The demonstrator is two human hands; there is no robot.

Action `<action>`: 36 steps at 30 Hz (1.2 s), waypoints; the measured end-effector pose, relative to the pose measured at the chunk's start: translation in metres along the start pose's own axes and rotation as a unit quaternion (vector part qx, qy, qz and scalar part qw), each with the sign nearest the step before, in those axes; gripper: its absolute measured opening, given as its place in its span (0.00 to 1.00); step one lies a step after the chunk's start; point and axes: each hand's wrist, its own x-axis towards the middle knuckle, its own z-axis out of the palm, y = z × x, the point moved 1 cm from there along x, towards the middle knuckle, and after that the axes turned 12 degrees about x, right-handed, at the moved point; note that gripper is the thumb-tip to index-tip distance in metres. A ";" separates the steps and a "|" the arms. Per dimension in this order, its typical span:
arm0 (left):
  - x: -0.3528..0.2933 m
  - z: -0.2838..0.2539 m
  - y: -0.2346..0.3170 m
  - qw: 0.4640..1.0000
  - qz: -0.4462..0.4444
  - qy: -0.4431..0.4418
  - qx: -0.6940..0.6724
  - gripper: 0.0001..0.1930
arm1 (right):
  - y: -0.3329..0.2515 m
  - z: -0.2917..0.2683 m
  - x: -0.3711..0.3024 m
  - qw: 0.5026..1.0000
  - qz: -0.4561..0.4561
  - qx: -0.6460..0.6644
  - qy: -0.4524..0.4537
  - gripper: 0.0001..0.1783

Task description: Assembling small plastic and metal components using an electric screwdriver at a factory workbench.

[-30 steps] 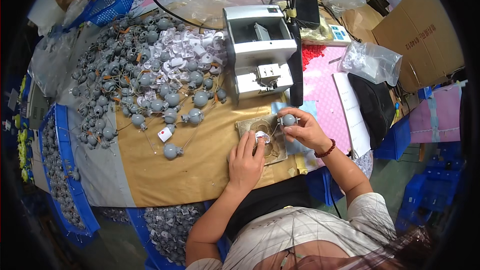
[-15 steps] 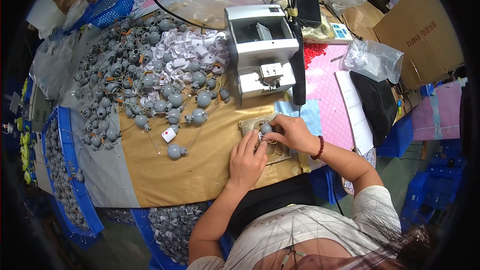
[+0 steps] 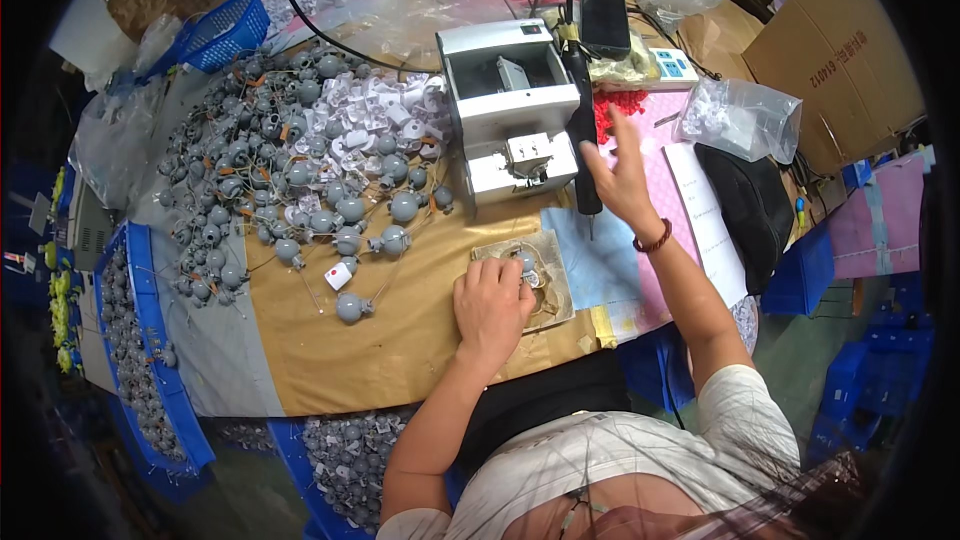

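Worktop (image 3: 380, 370) brown-covered, crowded toward its far edge and left side. Square block (image 3: 561, 302) with hollows lies close to the near edge, right of the middle. Grey ball (image 3: 525, 260) with thin wire sits on the block, toward its far side.

Left hand (image 3: 493, 305): over the block's left part, fingers bent, at the grey ball. Fingertips partly hidden; cannot tell whether this grip is clamped on the ball or only resting against it.

Right hand (image 3: 622, 175): raised, holding nothing, thumb and fingers spread, grip apart. Thumb just beside the black screwdriver (image 3: 583, 130); contact cannot be told. Screwdriver tip points toward the near edge, above the blue sheet (image 3: 600, 260).

Silver machine (image 3: 510, 90) left of the screwdriver. Red pieces (image 3: 620, 105) beyond the right hand. White paper (image 3: 700, 210) and black bag (image 3: 740, 200) nearer the worktop's right edge.

Left half: heap of grey balls (image 3: 220, 170) with wires, white parts (image 3: 365, 110) alongside. Blue basket (image 3: 225, 30) at the far left corner.
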 end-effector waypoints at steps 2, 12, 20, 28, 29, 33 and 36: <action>0.002 -0.001 0.002 1.000 0.003 0.003 -0.011 0.15 | 0.025 0.002 0.004 0.973 0.141 0.161 -0.091 0.26; -0.001 -0.002 0.002 0.999 -0.019 -0.001 -0.029 0.13 | -0.107 -0.001 0.042 0.897 -0.066 0.436 -0.015 0.38; -0.001 0.003 0.002 1.000 -0.016 0.012 -0.023 0.15 | -0.106 0.049 0.073 0.900 0.028 0.429 -0.070 0.20; -0.002 0.004 0.001 0.999 -0.022 0.019 -0.032 0.15 | -0.121 0.036 0.028 0.887 0.162 0.406 -0.147 0.25; -0.001 0.002 0.001 0.999 -0.021 0.020 -0.035 0.15 | -0.123 0.032 0.017 0.888 0.159 0.402 -0.155 0.24; -0.003 0.004 0.001 0.999 -0.028 0.004 -0.031 0.15 | -0.127 0.024 -0.018 0.891 0.128 0.393 -0.187 0.34; -0.003 0.003 0.002 0.999 -0.034 -0.013 -0.031 0.15 | -0.119 0.024 -0.029 0.900 0.051 0.380 -0.206 0.44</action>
